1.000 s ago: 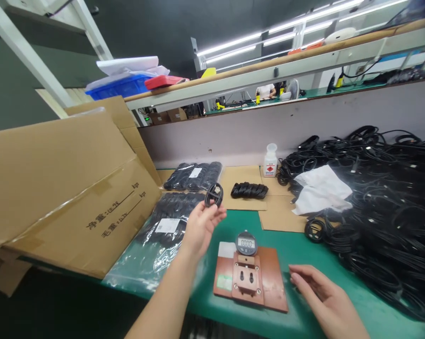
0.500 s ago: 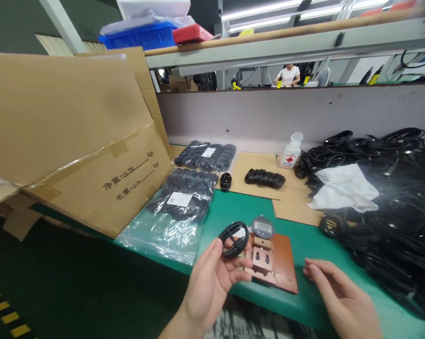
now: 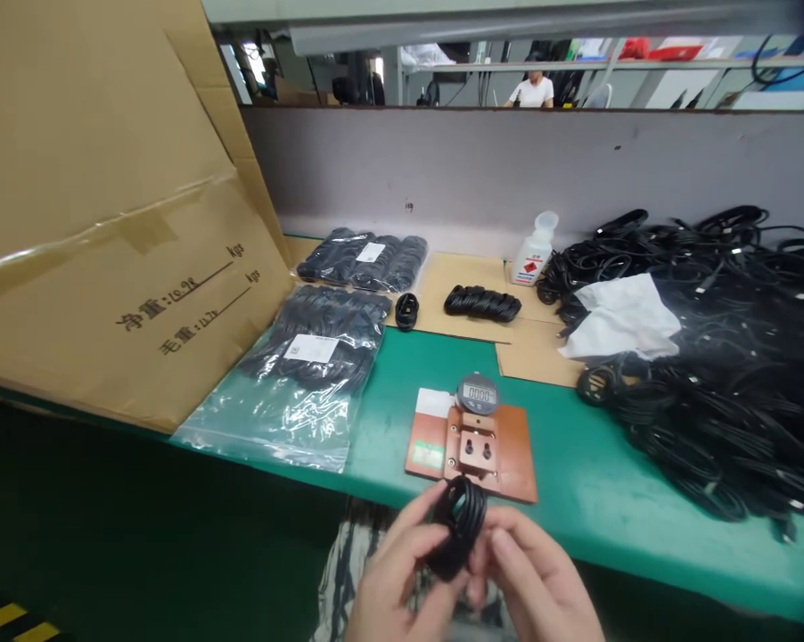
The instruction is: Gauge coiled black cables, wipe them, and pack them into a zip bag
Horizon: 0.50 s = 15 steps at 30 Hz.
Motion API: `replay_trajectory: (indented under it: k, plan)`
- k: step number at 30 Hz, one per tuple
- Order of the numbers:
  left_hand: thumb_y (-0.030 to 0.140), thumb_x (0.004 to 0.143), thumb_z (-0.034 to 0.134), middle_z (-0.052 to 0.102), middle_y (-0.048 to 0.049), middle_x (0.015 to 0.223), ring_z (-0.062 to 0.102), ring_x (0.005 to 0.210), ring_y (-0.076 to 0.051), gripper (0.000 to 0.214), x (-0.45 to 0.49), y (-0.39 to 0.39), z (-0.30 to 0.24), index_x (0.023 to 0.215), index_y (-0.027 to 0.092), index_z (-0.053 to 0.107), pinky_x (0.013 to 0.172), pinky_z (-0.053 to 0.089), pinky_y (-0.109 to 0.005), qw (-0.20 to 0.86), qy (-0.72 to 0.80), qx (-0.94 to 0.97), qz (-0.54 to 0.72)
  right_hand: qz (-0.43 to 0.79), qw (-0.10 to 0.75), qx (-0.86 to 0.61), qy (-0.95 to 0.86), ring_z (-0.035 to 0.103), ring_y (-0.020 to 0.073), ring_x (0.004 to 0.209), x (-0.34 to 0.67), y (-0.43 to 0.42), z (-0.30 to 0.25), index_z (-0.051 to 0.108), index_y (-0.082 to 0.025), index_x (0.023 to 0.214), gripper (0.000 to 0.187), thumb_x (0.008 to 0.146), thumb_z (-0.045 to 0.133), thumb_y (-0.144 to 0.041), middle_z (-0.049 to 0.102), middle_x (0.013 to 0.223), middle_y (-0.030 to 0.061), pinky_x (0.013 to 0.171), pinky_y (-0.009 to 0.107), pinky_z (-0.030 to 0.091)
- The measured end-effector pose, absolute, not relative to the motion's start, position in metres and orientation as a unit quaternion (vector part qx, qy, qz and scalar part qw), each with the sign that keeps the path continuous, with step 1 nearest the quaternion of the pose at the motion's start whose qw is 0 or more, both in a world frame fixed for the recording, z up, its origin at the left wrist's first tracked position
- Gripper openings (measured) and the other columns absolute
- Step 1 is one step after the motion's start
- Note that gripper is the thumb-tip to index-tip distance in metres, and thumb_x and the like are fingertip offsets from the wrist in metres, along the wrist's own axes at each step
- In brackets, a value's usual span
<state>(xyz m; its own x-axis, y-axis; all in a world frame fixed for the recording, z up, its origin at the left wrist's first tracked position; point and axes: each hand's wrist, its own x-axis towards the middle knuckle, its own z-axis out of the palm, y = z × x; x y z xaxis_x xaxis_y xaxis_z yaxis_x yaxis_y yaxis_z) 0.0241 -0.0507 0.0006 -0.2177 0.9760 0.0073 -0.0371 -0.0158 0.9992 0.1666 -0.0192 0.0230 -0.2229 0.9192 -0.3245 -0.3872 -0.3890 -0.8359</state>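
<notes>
A coiled black cable (image 3: 467,522) is held up before the front edge of the bench. My left hand (image 3: 402,571) grips the coil from its left side, with thumb and fingers around it. At the coil's right side, my right hand (image 3: 526,571) has its fingertips pinched against the cable. Just beyond the hands lies a copper-coloured gauge fixture (image 3: 515,455) with a round digital dial (image 3: 478,393) at its back, its display apparently reading 0.000.
Bagged cable coils (image 3: 312,348) lie left, beside a large cardboard box (image 3: 194,303). Behind the fixture are a single coil (image 3: 406,311) and a row of coils (image 3: 482,304). A white bottle (image 3: 534,251), a white cloth (image 3: 619,321) and a heap of black cables (image 3: 709,401) occupy the right.
My left hand has brought the coil down and nearer, off the fixture. My right hand has moved left from the bench to the coil and now grips it too. The view has tilted downward.
</notes>
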Motion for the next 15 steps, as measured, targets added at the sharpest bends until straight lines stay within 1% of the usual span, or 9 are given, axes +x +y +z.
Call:
replay_trajectory:
  k: [2, 4, 6, 8, 10, 13, 15]
  plan:
    - [0.025, 0.089, 0.070, 0.068, -0.0125, 0.138, 0.067, 0.122, -0.030, 0.013, 0.022, -0.053, -0.005, 0.098, 0.027, 0.079, 0.103, 0.055, -0.037, 0.430, 0.536, 0.506, 0.521, 0.752, 0.455, -0.406, -0.250, 0.059, 0.0109, 0.054, 0.168, -0.018, 0.018, 0.077, -0.018, 0.093, 0.036, 0.081, 0.080, -0.052, 0.063, 0.065, 0.0010, 0.053, 0.021, 0.050]
    - [0.022, 0.091, 0.066, 0.066, -0.0121, 0.140, 0.066, 0.125, -0.029, 0.016, 0.021, -0.055, -0.009, 0.101, 0.027, 0.077, 0.104, 0.054, -0.037, 0.416, 0.531, 0.550, 0.493, 0.775, 0.449, -0.389, -0.215, 0.055, 0.0086, 0.051, 0.172, -0.017, 0.013, 0.078, -0.016, 0.093, 0.038, 0.077, 0.084, -0.050, 0.060, 0.062, -0.0002, 0.050, 0.019, 0.046]
    - [0.028, 0.093, 0.066, 0.064, -0.0136, 0.142, 0.065, 0.127, -0.029, 0.017, 0.022, -0.058, -0.012, 0.106, 0.025, 0.075, 0.105, 0.053, -0.037, 0.412, 0.523, 0.564, 0.488, 0.790, 0.442, -0.378, -0.195, 0.052, 0.0072, 0.049, 0.176, -0.018, 0.010, 0.079, -0.015, 0.094, 0.040, 0.075, 0.087, -0.049, 0.057, 0.060, -0.0009, 0.049, 0.018, 0.043]
    - [0.039, 0.092, 0.067, 0.063, -0.0164, 0.144, 0.063, 0.129, -0.030, 0.027, 0.024, -0.061, -0.012, 0.113, 0.023, 0.073, 0.105, 0.054, -0.038, 0.422, 0.509, 0.567, 0.491, 0.802, 0.433, -0.371, -0.179, 0.050, 0.0063, 0.048, 0.180, -0.019, 0.010, 0.080, -0.014, 0.096, 0.042, 0.074, 0.087, -0.049, 0.055, 0.059, -0.0020, 0.048, 0.017, 0.040]
    - [0.046, 0.093, 0.065, 0.060, -0.0177, 0.146, 0.063, 0.129, -0.031, 0.033, 0.025, -0.062, -0.011, 0.116, 0.022, 0.072, 0.104, 0.054, -0.038, 0.436, 0.501, 0.569, 0.485, 0.813, 0.419, -0.368, -0.169, 0.047, 0.0056, 0.047, 0.182, -0.020, 0.012, 0.079, -0.014, 0.100, 0.043, 0.074, 0.087, -0.048, 0.051, 0.058, -0.0036, 0.047, 0.016, 0.037]
    - [0.043, 0.098, 0.060, 0.060, -0.0153, 0.147, 0.063, 0.129, -0.030, 0.028, 0.026, -0.062, -0.007, 0.114, 0.024, 0.072, 0.106, 0.052, -0.038, 0.450, 0.505, 0.570, 0.466, 0.831, 0.392, -0.358, -0.168, 0.043, 0.0042, 0.045, 0.184, -0.022, 0.014, 0.080, -0.014, 0.101, 0.045, 0.073, 0.088, -0.048, 0.045, 0.055, -0.0062, 0.046, 0.016, 0.034]
    - [0.041, 0.098, 0.059, 0.060, -0.0136, 0.147, 0.062, 0.130, -0.029, 0.027, 0.026, -0.062, -0.006, 0.115, 0.025, 0.072, 0.109, 0.049, -0.038, 0.465, 0.500, 0.571, 0.457, 0.834, 0.378, -0.364, -0.168, 0.042, 0.0039, 0.044, 0.184, -0.023, 0.013, 0.080, -0.015, 0.100, 0.045, 0.072, 0.088, -0.049, 0.044, 0.054, -0.0065, 0.046, 0.015, 0.033]
